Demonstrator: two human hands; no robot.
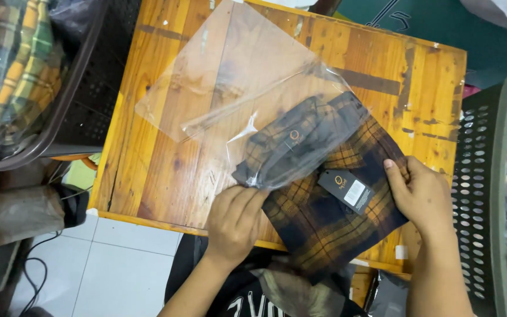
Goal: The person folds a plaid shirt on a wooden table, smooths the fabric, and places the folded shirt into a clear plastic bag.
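Shirt (324, 217) half in clear bag (236, 88), long way up-left, gripped by L hand (234, 220) & R hand (421, 196)

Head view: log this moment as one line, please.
left hand: grips plaid shirt edge | right hand: holds shirt side | clear bag: over collar end | wooden table

Folded shirt (330, 205) — dark navy-and-mustard plaid — black tag (345, 191), clear bag (236, 76), orange-brown table (148, 170).
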